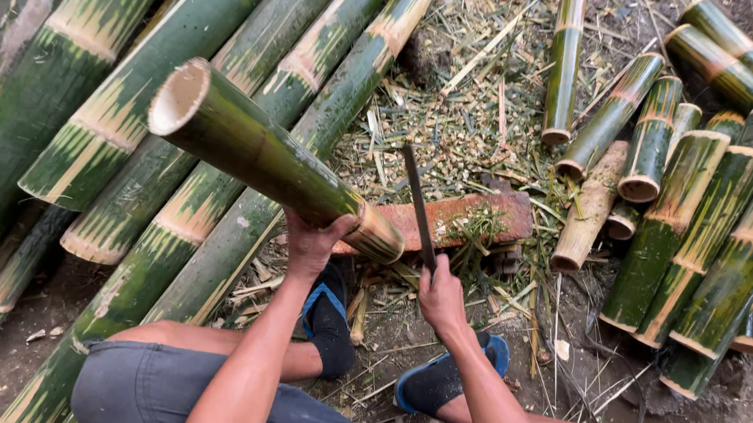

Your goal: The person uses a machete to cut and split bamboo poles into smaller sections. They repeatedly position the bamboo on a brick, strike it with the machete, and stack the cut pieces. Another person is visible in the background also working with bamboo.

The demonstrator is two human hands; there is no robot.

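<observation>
While resting on the wooden block [473, 216]: bamboo section [257, 150] in left grip [312, 242], blade [419, 207] in right grip [441, 297].

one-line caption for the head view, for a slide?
Squatting person's left hand steadies a green bamboo section on a reddish wooden block while the right hand raises a long blade.

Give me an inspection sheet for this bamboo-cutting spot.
Surface: dirt ground, littered with chips.
Job's things: bamboo section tilted, lower end on a reddish block; blade upright beside that end.
Clutter: chips and splinters around the block.
Grippers: left hand grips the section near its lower end; right hand holds the blade.
Cables: nothing seen.
Surroundings: long poles at left, cut pieces at right.
</observation>
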